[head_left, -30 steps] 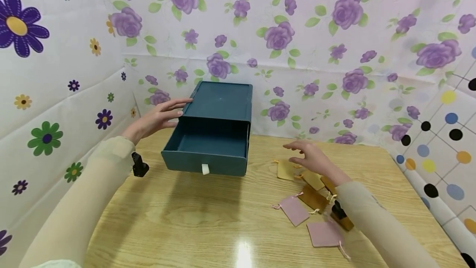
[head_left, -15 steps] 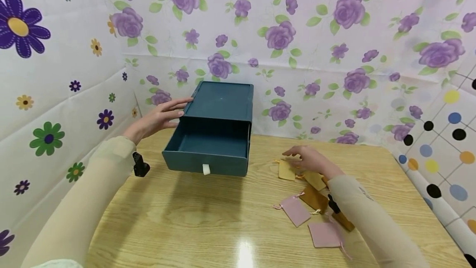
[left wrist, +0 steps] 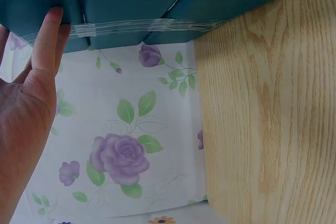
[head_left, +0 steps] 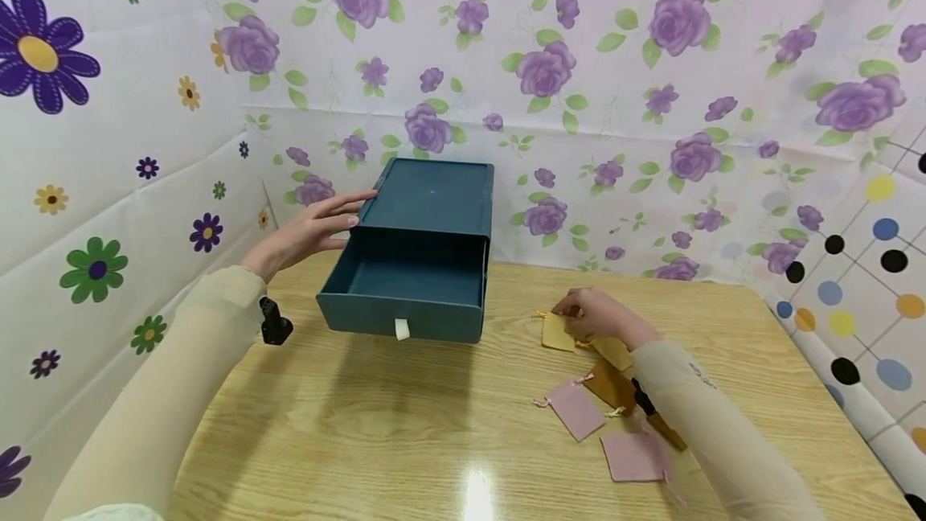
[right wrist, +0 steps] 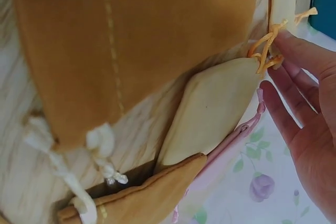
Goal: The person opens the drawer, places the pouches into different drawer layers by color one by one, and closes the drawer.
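A dark teal drawer box stands tilted toward me at centre left, its lower drawer pulled out with a white tab on the front. My left hand rests on the box's left side with fairly straight fingers; the left wrist view shows a fingertip against the teal wall. At right, my right hand is over a pale yellow drawstring pouch, fingertips bent down at its top edge. In the right wrist view, a gap separates thumb and fingers beside its orange cord.
Around the right hand lie a second yellow pouch, brown pouches and two pink pouches, all with drawstrings. Clear tape runs across the box. Flowered cloth hangs behind the wooden table.
My right hand has lowered from above the pouches onto the farthest yellow one, its fingers bending in. The left hand and the drawer box keep their places.
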The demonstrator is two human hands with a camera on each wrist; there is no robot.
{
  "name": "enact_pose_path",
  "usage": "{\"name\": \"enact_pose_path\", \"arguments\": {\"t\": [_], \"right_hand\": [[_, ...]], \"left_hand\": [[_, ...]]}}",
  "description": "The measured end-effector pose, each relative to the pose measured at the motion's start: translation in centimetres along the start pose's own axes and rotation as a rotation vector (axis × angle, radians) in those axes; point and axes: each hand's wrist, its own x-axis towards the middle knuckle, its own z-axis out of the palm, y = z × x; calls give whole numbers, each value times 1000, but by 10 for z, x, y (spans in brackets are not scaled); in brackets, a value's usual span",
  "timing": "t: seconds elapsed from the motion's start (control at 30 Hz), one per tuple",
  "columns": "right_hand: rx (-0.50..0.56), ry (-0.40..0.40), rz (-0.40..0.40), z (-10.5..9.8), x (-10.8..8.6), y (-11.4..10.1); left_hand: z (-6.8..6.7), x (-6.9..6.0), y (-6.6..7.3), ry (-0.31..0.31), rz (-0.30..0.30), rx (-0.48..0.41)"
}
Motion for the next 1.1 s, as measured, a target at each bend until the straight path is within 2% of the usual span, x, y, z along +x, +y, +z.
{"name": "enact_pose_path", "arguments": {"t": [0.23,0.53,0.8,1.1], "right_hand": [[26,-12,44,0,1,2],[33,-63,55,-9,4,-1],[-4,-80,-12,-25,9,-8],[-70,-156,-63,-51,17,-20]], "left_hand": [[1,0,-1,2,-6,-2],[1,-1,-1,0,0,-8],[0,-1,0,-2,1,-19],[0,-1,-1,-1,-2,-22]]}}
